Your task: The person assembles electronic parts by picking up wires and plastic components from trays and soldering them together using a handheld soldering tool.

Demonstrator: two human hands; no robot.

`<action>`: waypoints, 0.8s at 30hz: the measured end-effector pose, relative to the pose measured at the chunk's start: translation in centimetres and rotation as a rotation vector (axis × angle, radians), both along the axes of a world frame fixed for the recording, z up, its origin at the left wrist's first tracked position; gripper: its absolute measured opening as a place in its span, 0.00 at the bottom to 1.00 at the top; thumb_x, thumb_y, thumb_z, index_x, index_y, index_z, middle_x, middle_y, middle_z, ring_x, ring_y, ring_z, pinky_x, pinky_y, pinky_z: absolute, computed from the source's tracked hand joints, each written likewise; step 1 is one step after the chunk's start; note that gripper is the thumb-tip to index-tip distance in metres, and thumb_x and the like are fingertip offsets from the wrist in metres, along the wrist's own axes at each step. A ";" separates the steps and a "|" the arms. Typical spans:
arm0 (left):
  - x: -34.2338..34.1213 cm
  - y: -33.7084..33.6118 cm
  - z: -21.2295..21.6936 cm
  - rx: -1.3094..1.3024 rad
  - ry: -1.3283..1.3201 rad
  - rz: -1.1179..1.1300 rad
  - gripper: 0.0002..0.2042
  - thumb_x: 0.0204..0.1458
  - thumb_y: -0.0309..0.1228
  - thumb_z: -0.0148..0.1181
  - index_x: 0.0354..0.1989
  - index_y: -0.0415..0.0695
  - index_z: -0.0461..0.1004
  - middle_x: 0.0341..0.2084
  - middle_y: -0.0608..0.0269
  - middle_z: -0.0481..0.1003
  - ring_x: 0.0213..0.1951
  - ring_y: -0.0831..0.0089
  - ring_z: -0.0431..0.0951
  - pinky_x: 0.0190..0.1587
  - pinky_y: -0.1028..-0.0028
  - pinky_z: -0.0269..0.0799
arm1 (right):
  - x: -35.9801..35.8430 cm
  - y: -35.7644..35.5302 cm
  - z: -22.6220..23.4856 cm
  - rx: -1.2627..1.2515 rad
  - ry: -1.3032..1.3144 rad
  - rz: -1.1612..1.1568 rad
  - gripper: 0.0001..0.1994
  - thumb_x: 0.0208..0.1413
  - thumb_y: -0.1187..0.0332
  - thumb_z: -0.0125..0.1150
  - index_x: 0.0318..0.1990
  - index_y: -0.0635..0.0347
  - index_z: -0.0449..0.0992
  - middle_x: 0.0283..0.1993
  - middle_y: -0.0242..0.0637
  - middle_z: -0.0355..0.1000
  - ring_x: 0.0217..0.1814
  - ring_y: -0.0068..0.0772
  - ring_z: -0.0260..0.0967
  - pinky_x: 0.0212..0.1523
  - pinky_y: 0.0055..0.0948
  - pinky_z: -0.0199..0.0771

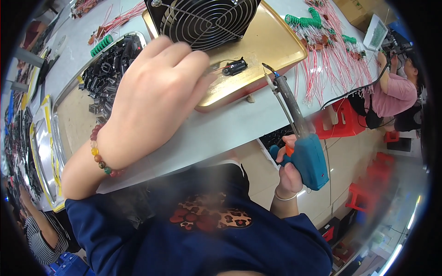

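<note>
My right hand grips the teal handle of a trigger-style soldering iron, fingers around its orange trigger. The iron points up and away, its tip beside the near right part of a gold tray. A small black plastic part with thin wires lies on that tray, left of the tip. My left hand is curled closed over the tray's left side, back of the hand up. Thin wires run from the black part toward its fingers; the fingertips and whatever they pinch are hidden.
A black fan with a wire guard stands on the gold tray. To the left, a metal tray holds a heap of black plastic parts. Bundled red and white wires and green coils lie at right. Co-workers sit on both sides.
</note>
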State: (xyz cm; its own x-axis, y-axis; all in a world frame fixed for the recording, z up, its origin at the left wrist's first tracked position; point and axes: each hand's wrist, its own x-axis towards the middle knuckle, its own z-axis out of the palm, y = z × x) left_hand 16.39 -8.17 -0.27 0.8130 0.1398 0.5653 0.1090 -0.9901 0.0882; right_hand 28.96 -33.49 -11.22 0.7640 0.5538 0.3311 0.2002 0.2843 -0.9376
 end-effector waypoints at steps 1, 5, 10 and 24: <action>0.1 -0.3 0.6 0.003 -0.001 0.006 0.07 0.41 0.25 0.64 0.26 0.38 0.71 0.22 0.61 0.70 0.27 0.62 0.69 0.30 0.68 0.66 | 0.0 -0.1 0.1 0.003 -0.001 0.006 0.28 0.42 0.63 0.67 0.47 0.75 0.68 0.41 0.49 0.73 0.25 0.26 0.67 0.28 0.23 0.67; -0.9 -0.8 2.7 -0.013 0.014 0.061 0.06 0.43 0.23 0.62 0.27 0.38 0.71 0.20 0.60 0.66 0.23 0.67 0.69 0.25 0.73 0.64 | -0.3 -0.2 0.0 0.001 -0.001 0.046 0.26 0.42 0.63 0.61 0.47 0.72 0.68 0.46 0.50 0.69 0.26 0.28 0.65 0.29 0.22 0.65; -5.5 0.4 3.3 -0.414 0.060 0.125 0.05 0.50 0.22 0.57 0.33 0.35 0.69 0.21 0.66 0.67 0.20 0.85 0.64 0.22 0.83 0.59 | -0.2 0.0 -0.7 0.054 -0.039 0.082 0.27 0.41 0.65 0.56 0.50 0.75 0.64 0.48 0.56 0.65 0.26 0.30 0.64 0.28 0.22 0.63; -32.4 7.6 3.5 -0.817 -0.337 0.641 0.15 0.59 0.30 0.49 0.54 0.42 0.67 0.22 0.80 0.61 0.25 0.92 0.57 0.27 0.89 0.52 | 1.0 0.9 -1.3 0.119 -0.226 0.137 0.26 0.39 0.68 0.52 0.47 0.78 0.65 0.49 0.57 0.65 0.22 0.29 0.61 0.36 0.26 0.62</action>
